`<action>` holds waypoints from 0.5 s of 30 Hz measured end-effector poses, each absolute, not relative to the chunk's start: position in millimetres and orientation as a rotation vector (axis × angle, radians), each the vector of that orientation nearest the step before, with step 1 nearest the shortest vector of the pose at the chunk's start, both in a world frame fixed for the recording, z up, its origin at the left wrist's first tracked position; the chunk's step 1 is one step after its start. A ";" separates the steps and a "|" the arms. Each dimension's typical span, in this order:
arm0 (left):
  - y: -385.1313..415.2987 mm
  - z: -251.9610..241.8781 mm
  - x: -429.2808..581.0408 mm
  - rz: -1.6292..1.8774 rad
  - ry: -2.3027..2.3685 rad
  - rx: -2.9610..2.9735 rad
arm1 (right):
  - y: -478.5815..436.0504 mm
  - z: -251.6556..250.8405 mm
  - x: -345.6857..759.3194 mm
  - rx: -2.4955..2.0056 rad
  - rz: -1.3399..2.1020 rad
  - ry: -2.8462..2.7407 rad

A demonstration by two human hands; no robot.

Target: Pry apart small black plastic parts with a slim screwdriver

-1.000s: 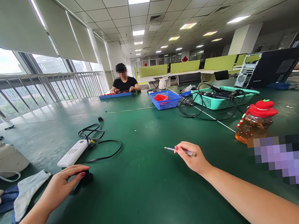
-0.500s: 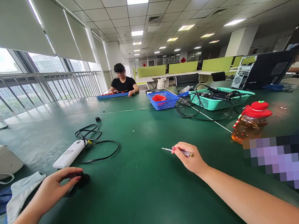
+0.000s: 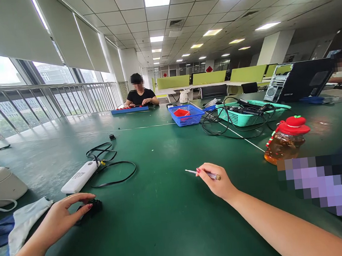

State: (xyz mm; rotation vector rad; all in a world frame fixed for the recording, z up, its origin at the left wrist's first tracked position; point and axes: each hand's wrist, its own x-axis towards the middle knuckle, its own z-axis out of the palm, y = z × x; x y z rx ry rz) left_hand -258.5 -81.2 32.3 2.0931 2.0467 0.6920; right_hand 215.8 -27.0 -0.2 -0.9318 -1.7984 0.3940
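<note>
In the head view, my right hand (image 3: 215, 179) is closed around a small screwdriver (image 3: 190, 171) with a thin metal shaft and an amber-tipped handle. Its tip points left, a little above the green tabletop. At lower left, my left hand (image 3: 64, 216) is curled over a small black object (image 3: 95, 206), thumb and fingers against it. The fingers cover part of this object, so its kind does not show. Beside the left wrist lies a white and blue glove (image 3: 26, 222). Just beyond that hand is a white power strip (image 3: 81, 177) with a black cord (image 3: 125, 162).
A blue basket (image 3: 185, 120) and a teal basket (image 3: 234, 118) full of cables stand farther back. At right are a red-lidded bottle (image 3: 288, 142) and a black computer case (image 3: 303, 79). A person (image 3: 141, 95) sits across the table behind a blue tray (image 3: 129, 110).
My left thumb and fingers have shifted slightly on the black object. The right hand and screwdriver stay almost still. The person opposite has drawn one hand in toward the tray.
</note>
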 end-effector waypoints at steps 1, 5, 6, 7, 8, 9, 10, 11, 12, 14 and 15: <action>-81.1 32.5 -257.9 0.669 2.035 2.094 | -27.1 -0.2 215.7 -0.931 0.401 -1.799; -79.6 31.8 -255.9 0.609 1.992 2.094 | -27.2 -0.1 215.5 -0.936 0.411 -1.797; -79.1 31.2 -255.6 0.599 1.980 2.097 | -27.1 -0.2 215.5 -0.936 0.408 -1.797; -78.5 30.6 -255.3 0.590 1.967 2.099 | -27.0 -0.2 215.6 -0.937 0.405 -1.797; -78.1 29.9 -255.2 0.581 1.954 2.102 | -26.9 -0.3 215.6 -0.939 0.404 -1.798; -77.7 29.5 -255.3 0.570 1.942 2.107 | -26.8 -0.4 215.7 -0.940 0.405 -1.799; -77.5 29.2 -255.8 0.559 1.932 2.113 | -26.7 -0.5 215.8 -0.942 0.406 -1.799; -77.5 29.2 -256.6 0.551 1.928 2.116 | -26.6 -0.5 215.8 -0.944 0.405 -1.799; -77.8 29.2 -257.8 0.547 1.927 2.118 | -26.5 -0.6 216.0 -0.944 0.404 -1.798; -78.7 29.2 -261.6 0.527 1.929 2.135 | -26.4 -0.8 216.1 -0.941 0.402 -1.797; -79.2 28.8 -264.0 0.498 1.931 2.153 | -26.3 -0.9 216.2 -0.942 0.400 -1.797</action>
